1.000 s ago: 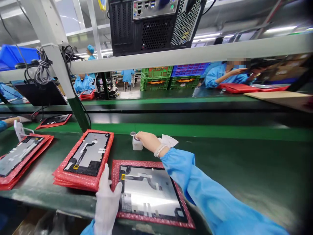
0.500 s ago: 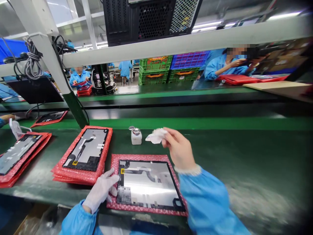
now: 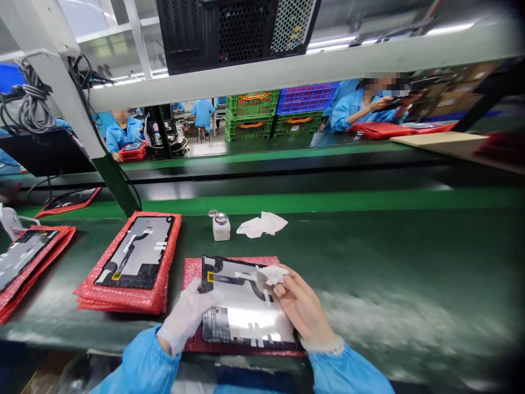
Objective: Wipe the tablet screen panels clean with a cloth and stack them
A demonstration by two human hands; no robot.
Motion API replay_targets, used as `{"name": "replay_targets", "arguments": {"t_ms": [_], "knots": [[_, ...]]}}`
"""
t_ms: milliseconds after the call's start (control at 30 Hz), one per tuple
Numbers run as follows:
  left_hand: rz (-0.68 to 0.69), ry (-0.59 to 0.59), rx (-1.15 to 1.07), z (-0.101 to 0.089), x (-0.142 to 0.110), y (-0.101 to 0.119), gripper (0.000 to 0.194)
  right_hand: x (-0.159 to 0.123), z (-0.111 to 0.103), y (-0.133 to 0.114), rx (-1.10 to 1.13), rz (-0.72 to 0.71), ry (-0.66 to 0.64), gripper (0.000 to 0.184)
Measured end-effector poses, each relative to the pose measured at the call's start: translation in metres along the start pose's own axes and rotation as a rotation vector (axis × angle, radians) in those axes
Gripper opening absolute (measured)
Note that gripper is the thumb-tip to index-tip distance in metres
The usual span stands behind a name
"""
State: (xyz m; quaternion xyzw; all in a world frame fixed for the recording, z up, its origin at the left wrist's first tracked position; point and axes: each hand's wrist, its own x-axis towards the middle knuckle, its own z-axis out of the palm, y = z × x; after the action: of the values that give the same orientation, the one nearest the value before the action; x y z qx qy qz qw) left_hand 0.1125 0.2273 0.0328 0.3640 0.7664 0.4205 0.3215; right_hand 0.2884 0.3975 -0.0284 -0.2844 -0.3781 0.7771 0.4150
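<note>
My left hand [image 3: 188,314], in a thin white glove, is closed on the left edge of a tablet-sized display panel [image 3: 246,301]. That edge looks raised off the red bubble-wrap bag [image 3: 192,268] under it. The panel's silvery back faces up, with black tape, a flex cable and a yellow-marked square. My bare right hand [image 3: 303,309] pinches a crumpled white wipe [image 3: 274,274] over the panel's upper right part. Whether the wipe touches the panel I cannot tell. Behind lie white wipes [image 3: 262,225] beside a small white pump bottle [image 3: 221,229] with its lid flipped up.
To the left, another panel [image 3: 137,249] rests on a stack of red bubble-wrap bags [image 3: 156,301]. Further left is a second such stack [image 3: 61,241]. A post [image 3: 112,180] rises behind. Across the bench, people in blue work near green crates [image 3: 250,117].
My right hand has come down from beside the bottle to the panel with the wipe, uncovering wipes on the bench. My left hand has taken hold of the panel and its left edge is higher.
</note>
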Motion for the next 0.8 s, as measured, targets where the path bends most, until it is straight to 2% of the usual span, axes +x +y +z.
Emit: {"name": "replay_targets", "arguments": {"t_ms": [67,133,233,333,467,533,700,800], "knots": [[-0.062,-0.152,-0.257,0.015,-0.011,-0.006,0.034,-0.015,0.006,0.0,-0.272,-0.1,-0.003,0.028],[-0.134,-0.255,-0.438,0.026,-0.021,-0.017,0.033,-0.035,0.016,0.007,-0.614,-0.249,-0.083,0.024],[-0.125,-0.245,-0.371,0.031,-0.031,-0.035,0.031,-0.061,0.032,0.024,-1.003,-0.488,-0.3,0.021],[-0.109,-0.215,-0.288,0.029,-0.034,-0.042,0.035,-0.071,0.031,0.035,-1.238,-0.612,-0.383,0.023],[-0.119,-0.204,-0.342,0.032,-0.032,-0.033,0.039,-0.07,0.008,0.027,-1.413,-0.603,-0.316,0.021],[-0.139,-0.16,-0.369,0.035,-0.031,-0.025,0.043,-0.068,0.006,0.024,-1.44,-0.579,-0.322,0.021],[-0.175,-0.056,-0.328,0.034,-0.028,-0.019,0.045,-0.066,0.036,0.04,-1.435,-0.582,-0.425,0.025],[-0.188,-0.05,-0.37,0.034,-0.027,-0.027,0.046,-0.068,0.04,0.039,-1.47,-0.535,-0.482,0.026]]}}
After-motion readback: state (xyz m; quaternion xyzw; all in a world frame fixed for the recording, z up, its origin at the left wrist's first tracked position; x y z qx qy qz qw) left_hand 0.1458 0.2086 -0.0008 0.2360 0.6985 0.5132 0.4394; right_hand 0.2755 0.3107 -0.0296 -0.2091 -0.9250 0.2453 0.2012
